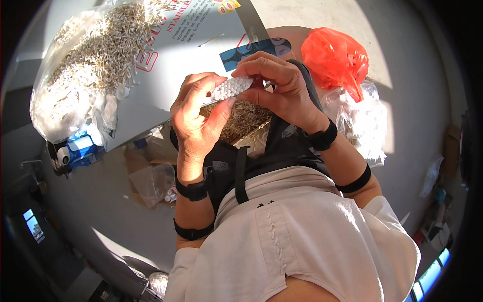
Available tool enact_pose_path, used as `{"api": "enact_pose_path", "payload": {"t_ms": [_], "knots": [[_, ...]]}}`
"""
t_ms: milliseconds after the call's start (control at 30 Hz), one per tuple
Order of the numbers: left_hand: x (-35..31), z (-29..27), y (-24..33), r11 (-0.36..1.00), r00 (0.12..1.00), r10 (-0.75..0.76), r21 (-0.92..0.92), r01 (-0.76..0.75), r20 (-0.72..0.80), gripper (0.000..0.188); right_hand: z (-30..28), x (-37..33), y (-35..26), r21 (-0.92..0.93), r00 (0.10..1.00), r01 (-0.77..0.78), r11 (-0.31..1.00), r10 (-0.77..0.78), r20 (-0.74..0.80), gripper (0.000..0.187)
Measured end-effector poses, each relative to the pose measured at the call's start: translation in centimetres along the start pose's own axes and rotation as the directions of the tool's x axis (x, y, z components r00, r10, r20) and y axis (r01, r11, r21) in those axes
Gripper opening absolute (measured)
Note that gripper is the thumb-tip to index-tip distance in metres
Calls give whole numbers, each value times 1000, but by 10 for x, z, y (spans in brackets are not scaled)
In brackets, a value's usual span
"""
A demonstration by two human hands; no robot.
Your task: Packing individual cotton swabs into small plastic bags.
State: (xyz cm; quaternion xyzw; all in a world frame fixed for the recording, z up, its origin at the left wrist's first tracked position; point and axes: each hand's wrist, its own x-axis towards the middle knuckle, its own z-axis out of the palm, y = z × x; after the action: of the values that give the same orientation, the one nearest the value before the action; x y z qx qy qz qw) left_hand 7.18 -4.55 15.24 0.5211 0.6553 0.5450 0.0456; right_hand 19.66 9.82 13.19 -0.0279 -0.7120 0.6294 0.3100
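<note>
Between my two hands is a tight bundle of cotton swabs (230,89), its white cotton tips packed into an oval that faces up. My left hand (193,113) pinches its left side with thumb and fingers. From the other side, my right hand (284,90) closes round the right end, and its fingers hide part of the bundle. Just below the hands, many loose cotton swabs (235,121) lie in a container at my lap. A large heap of cotton swabs (118,45) spills from a clear plastic bag (50,100) on the table at the far left.
The grey metal-look tabletop (156,90) carries one single swab (211,40) and a blue card (234,59). A red plastic bag (334,58) sits at the right above a clear bag (359,121). A blue package (82,149) hangs near the table's left corner.
</note>
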Motion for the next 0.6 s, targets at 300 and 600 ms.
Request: {"api": "enact_pose_path", "payload": {"t_ms": [300,600], "knots": [[8,-4,20,978,983,182,103,-182,9,29,-6,4,-32,-149,979,179,973,-161,127,26],[14,-4,27,950,958,285,120,-287,36,19,-1,3,-32,-162,960,261,952,-238,147,26]]}}
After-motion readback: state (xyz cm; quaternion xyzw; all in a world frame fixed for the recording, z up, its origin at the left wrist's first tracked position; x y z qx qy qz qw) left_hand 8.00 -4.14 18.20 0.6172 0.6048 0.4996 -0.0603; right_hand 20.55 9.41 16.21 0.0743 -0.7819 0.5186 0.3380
